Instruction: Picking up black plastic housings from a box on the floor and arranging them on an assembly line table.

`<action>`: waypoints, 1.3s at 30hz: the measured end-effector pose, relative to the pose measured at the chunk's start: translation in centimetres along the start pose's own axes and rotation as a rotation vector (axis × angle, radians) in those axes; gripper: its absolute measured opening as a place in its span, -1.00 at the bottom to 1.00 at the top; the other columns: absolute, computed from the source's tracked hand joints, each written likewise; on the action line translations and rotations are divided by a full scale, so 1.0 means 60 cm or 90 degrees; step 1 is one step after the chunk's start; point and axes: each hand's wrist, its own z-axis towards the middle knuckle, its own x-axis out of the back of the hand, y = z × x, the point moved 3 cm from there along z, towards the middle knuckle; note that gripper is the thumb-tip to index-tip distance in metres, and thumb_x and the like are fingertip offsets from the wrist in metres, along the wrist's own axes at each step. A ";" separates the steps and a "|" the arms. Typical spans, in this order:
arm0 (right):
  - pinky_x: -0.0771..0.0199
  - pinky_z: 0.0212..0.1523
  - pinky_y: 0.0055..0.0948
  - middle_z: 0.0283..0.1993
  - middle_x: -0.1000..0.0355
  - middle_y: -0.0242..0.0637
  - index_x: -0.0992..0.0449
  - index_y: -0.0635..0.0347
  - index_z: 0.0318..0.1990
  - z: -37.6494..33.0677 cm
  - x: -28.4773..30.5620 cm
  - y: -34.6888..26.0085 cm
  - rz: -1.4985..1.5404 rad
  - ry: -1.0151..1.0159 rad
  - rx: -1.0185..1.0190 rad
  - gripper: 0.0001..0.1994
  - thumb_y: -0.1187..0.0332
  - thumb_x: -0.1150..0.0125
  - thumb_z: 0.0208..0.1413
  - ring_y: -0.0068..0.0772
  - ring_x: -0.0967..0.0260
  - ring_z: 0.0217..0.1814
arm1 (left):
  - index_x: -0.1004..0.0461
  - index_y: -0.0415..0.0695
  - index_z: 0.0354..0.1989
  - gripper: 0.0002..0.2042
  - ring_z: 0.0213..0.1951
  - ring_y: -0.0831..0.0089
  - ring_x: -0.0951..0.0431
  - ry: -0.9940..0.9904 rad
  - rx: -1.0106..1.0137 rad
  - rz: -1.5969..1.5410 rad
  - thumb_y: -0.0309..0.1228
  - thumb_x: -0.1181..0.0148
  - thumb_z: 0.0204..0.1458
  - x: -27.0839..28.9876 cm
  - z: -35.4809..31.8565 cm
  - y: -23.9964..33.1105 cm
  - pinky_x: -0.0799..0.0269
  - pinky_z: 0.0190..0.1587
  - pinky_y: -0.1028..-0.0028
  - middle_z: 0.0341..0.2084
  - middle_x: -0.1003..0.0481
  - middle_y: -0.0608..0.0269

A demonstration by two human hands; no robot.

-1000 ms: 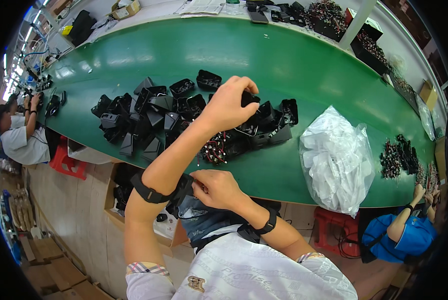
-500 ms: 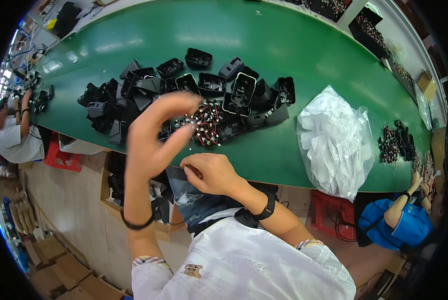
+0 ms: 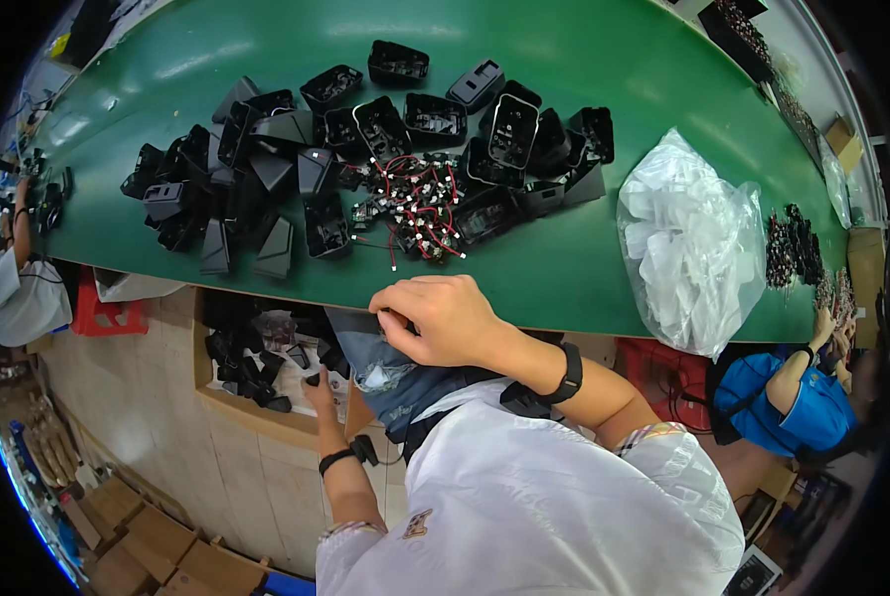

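Observation:
My left hand reaches down into the cardboard box below the table's edge. Its fingers are drawn together at a small black plastic part. Curled at the table's front edge, above my lap, is my right hand. Its thumb and fingers are closed, and whatever they hold, if anything, is hidden. Just beyond it lies a pile of small circuit boards with red and black wires. Black plastic housings are spread around that pile, some with their hollow sides up; others are heaped to the left.
A clear bag of white plastic pieces stands on the green table at the right. Beyond it a person in blue handles wired parts. Another person works at the far left. Red stools stand under the table.
My left hand has moved from above the wire pile down into the box under the table. My right hand stays curled near the table edge. The whole view has shifted somewhat.

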 end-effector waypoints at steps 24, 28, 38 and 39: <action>-0.32 -0.66 -0.45 -0.58 -0.44 -0.37 -0.52 0.13 -0.38 0.005 0.001 0.000 0.003 0.042 -0.025 -0.92 0.46 -0.19 -0.08 -0.44 -0.34 -0.68 | -0.23 -0.26 0.17 -0.24 0.00 -0.09 -0.41 -0.070 -0.168 0.054 -0.18 -0.40 -0.24 -0.145 0.082 0.070 -0.28 0.11 0.13 0.05 -0.29 -0.27; -0.32 -0.65 -0.45 -0.58 -0.44 -0.37 -0.52 0.14 -0.38 0.006 0.002 -0.001 0.001 0.029 -0.029 -0.92 0.47 -0.19 -0.09 -0.43 -0.34 -0.68 | -0.26 -0.26 0.15 -0.27 -0.03 -0.06 -0.44 -0.088 -0.193 -0.053 -0.22 -0.39 -0.23 -0.149 0.079 0.079 -0.30 0.08 0.15 -0.01 -0.35 -0.24; -0.32 -0.65 -0.44 -0.59 -0.43 -0.36 -0.51 0.14 -0.38 0.006 0.002 -0.001 0.003 0.044 -0.019 -0.93 0.46 -0.19 -0.09 -0.41 -0.35 -0.67 | -0.28 -0.31 0.13 -0.33 -0.10 0.04 -0.48 -0.095 -0.197 -0.197 -0.36 -0.37 -0.22 -0.148 0.021 0.103 -0.39 -0.01 0.24 -0.23 -0.49 -0.07; -0.32 -0.65 -0.43 -0.59 -0.43 -0.36 -0.51 0.13 -0.38 0.007 0.002 -0.003 0.004 0.040 -0.018 -0.92 0.46 -0.19 -0.09 -0.41 -0.35 -0.67 | -0.31 -0.30 0.08 -0.40 -0.23 0.10 -0.50 -0.025 -0.274 -0.127 -0.40 -0.35 -0.20 -0.142 0.020 0.106 -0.43 -0.16 0.27 -0.35 -0.48 0.03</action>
